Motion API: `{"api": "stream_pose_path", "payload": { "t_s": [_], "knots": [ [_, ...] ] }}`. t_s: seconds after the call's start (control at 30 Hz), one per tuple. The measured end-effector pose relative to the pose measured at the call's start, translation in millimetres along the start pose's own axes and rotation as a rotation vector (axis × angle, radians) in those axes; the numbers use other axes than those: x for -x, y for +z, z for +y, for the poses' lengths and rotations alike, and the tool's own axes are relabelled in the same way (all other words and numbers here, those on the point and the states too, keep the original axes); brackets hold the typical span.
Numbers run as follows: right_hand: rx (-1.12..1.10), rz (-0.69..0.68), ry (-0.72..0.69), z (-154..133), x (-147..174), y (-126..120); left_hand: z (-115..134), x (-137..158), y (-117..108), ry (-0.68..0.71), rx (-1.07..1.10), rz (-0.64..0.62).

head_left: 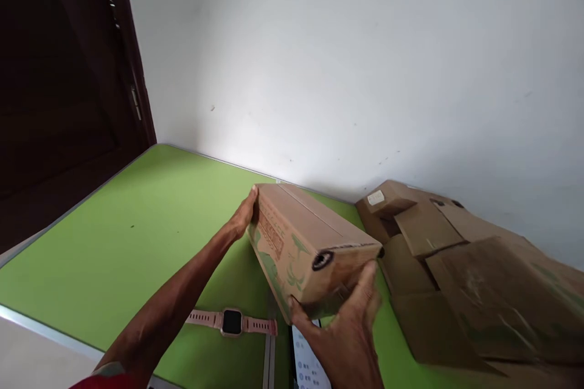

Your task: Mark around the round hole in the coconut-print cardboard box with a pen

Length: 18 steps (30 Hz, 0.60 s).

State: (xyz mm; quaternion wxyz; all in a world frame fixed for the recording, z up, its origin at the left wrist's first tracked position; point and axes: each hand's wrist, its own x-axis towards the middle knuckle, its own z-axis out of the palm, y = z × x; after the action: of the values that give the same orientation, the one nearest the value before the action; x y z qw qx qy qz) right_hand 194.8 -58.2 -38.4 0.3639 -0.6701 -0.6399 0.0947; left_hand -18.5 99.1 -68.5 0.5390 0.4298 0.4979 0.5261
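Note:
A closed cardboard box (310, 219) with green and reddish-brown printing is held tilted above the table between both hands. My left hand (244, 216) grips its far left end, with most of the fingers hidden behind it. At the near end, my right hand (349, 331) clasps the box from below, thumb on the printed side and fingers partly out of sight. A dark ring-shaped mark shows at the near top corner. Below the box lie a pink-strapped smartwatch (232, 321) and a phone (309, 355) with a lit screen, partly covered by my right hand.
Several cardboard boxes (483, 292), some with flaps open, are heaped on the right against the white wall (347, 61). The green table (150, 213) has a metal edge and a seam near the watch. A dark door (59, 73) stands at the left.

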Motion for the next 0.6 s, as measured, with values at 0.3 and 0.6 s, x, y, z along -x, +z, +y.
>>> {"api": "stream_pose_path", "payload": {
  "t_s": [0.3,0.6],
  "knots": [
    [-0.363,-0.43,-0.227,-45,-103,80,38,4,-138,0.227,-0.036,0.417],
    [-0.569,-0.504,-0.483,-157,-207,308,38,-78,-297,0.424,-0.106,0.882]
  ]
}}
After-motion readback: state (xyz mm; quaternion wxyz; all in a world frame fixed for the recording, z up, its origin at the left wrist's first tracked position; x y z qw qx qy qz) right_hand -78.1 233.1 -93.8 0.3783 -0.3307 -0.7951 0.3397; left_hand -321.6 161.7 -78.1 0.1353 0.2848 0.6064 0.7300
